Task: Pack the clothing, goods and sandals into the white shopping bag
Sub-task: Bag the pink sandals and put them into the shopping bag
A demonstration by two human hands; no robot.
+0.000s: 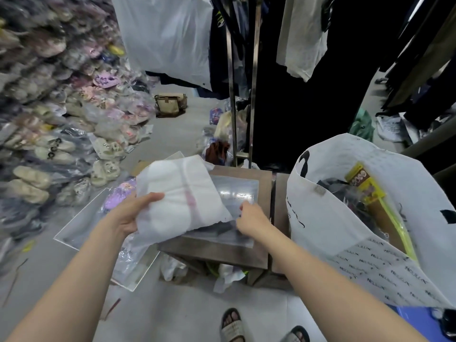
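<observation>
She's got the white packet (182,193) of folded clothing pinched at its left edge, left hand (128,213) closed on it with the thumb over the top, so most of the packet hangs out past her grip, tilted above the low brown stand (217,250). Her right hand (251,218) is down at the packet's lower right corner, fingers curled onto the edge of a clear-wrapped dark garment (234,193) lying flat on the stand – whether she has really pinched it or is only touching it, I can't tell from here.

The white shopping bag (320,218) stands just to the right of the stand, mouth open and already well loaded: dark clothes and a yellow box (370,191) poking up.

What worries me is the plastic. Both wrappers look slick, and the white packet is held by one edge only, so if she swings it across it could slide out of her fingers and land among the loose wrappers on the floor (172,134). Lifting the flat garment from under it at the same time could drag things off the stand. And the bag is soft – its near rim sags, so a packet pushed in flat may catch the rim, fold it inward or tip the bag, and the yellow box leaves little room on the right side
</observation>
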